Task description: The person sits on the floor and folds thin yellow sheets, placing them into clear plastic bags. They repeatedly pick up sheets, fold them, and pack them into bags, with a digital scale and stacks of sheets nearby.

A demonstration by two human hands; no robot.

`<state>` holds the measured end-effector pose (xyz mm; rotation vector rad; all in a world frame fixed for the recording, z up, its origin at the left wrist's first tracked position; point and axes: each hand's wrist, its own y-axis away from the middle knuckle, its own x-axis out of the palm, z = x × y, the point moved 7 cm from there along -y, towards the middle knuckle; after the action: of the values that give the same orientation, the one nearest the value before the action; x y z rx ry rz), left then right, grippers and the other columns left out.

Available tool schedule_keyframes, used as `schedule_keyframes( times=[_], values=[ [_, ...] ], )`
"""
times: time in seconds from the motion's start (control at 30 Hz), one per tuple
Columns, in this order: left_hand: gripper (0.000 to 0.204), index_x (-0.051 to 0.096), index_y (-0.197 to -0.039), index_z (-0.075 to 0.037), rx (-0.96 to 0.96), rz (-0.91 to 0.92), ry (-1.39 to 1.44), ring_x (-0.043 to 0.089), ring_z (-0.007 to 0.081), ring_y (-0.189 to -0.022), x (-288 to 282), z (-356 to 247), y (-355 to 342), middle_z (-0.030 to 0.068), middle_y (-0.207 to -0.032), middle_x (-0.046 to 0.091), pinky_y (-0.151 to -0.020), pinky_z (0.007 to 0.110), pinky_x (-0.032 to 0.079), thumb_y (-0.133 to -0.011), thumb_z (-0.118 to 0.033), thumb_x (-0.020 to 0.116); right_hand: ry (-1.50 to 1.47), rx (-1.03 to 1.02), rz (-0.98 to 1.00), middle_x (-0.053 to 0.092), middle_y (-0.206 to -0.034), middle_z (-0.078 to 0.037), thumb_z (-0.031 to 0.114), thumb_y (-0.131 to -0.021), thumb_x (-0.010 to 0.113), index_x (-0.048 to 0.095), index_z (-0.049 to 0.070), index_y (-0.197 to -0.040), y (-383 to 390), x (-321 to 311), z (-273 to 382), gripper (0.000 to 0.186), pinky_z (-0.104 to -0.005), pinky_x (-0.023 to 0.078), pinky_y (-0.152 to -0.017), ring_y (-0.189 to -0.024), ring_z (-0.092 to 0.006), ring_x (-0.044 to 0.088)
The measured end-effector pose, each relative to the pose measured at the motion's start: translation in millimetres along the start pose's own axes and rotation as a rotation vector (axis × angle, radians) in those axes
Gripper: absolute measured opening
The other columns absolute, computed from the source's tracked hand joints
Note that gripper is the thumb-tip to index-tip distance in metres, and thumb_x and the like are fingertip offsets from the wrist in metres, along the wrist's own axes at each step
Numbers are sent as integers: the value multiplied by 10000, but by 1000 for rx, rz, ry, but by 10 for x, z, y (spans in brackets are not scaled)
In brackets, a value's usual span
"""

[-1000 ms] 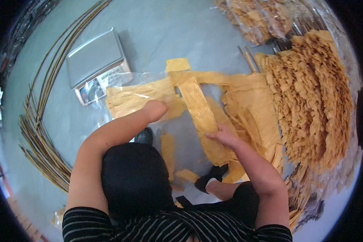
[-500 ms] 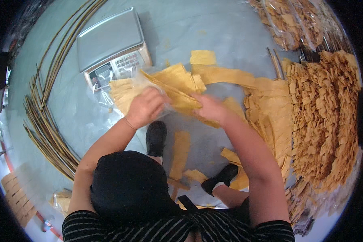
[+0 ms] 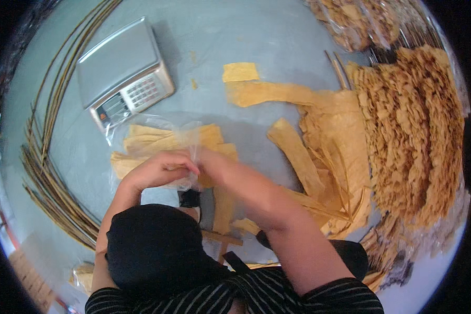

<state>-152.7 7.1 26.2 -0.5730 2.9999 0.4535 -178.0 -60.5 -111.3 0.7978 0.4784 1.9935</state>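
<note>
A clear plastic bag (image 3: 192,137) lies in front of me with several flat, yellow-brown wrinkled strips (image 3: 149,140) in it, like dried bean-curd sheets. Some strip ends stick out past the bag's mouth on the right. My left hand (image 3: 165,166) is closed, its fingers curled on the bag's edge. My right forearm reaches across to the left. At the bag's mouth my right hand (image 3: 198,161) overlaps the left hand; its fingers are hidden behind film and hand, so I cannot tell what they hold.
Beyond the bag stands a scale (image 3: 123,68) with a metal top. Long thin sticks (image 3: 55,183) lie at the left. Loose strips (image 3: 269,93) and a big wrinkled brown pile (image 3: 411,136) are to the right, with filled clear bags (image 3: 345,23) at the far right.
The bag and strips have come nearer to me. My right hand has moved left from the strips' right end to beside my left hand. The whole view has shifted slightly.
</note>
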Motion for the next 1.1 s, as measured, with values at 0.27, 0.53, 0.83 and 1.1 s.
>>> schedule_keyframes(
  times=[0.27,0.53,0.83,1.1],
  values=[
    [479,455,-1309,-76,-173,-399,-740,277,391,-1323,313,1357,28,159,-1445,305,-1091,448,240,-860,-197,571,226,-189,-546,641,-876,0,133,-837,619,662,81,-926,320,-1494,160,112,-290,484,-689,-767,-129,581],
    [417,513,-1240,-42,-194,-433,-744,331,373,-1293,263,1206,-73,148,-1410,363,-1064,444,282,-853,-188,567,-753,-142,-1158,585,-1009,-41,44,-775,616,589,64,-1110,744,-3019,-228,336,-314,468,-724,-849,-190,546],
    [341,553,-1173,-64,-84,-882,-184,510,265,-1134,-396,1029,-83,125,-1225,533,-953,344,403,-838,0,541,-584,-475,-953,640,-806,-17,-9,-751,637,669,36,-868,992,-2774,236,129,-230,437,-672,-747,-110,565],
    [422,437,-1304,-41,-53,-411,1049,521,188,-1142,-83,130,-1031,89,-1260,517,-909,341,472,-965,-290,472,-124,-447,-305,559,-864,22,8,-826,588,548,68,-907,1291,-906,677,108,-228,432,-727,-788,-66,527]
  ],
)
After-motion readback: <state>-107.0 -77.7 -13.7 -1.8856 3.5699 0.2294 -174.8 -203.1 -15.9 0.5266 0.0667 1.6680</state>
